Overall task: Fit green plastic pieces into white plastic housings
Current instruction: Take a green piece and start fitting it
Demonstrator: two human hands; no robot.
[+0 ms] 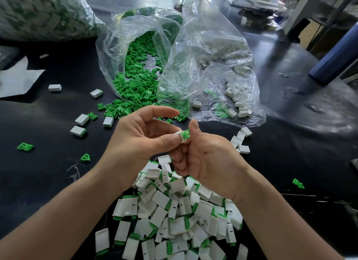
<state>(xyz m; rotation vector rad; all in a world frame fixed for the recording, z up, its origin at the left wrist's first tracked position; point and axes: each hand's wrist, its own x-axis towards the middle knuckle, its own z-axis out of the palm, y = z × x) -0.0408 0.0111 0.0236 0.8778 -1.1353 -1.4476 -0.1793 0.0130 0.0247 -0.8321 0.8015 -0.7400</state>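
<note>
A dark counter (290, 143) fills the view. Above it, the left hand (139, 137) pinches a white housing (180, 136) while the right hand (205, 155) presses a green piece (186, 134) into its end, fingers hiding most of the housing. Assembled housings (174, 217) are heaped below, cut off by the frame edge; clear bags (193, 56) beyond blur their loose parts.

Both bare forearms reach in from below, hands meeting mid-frame. The left hand (143, 135) pinches with thumb and fingers. The right hand (205, 153) curls, thumb up.
</note>
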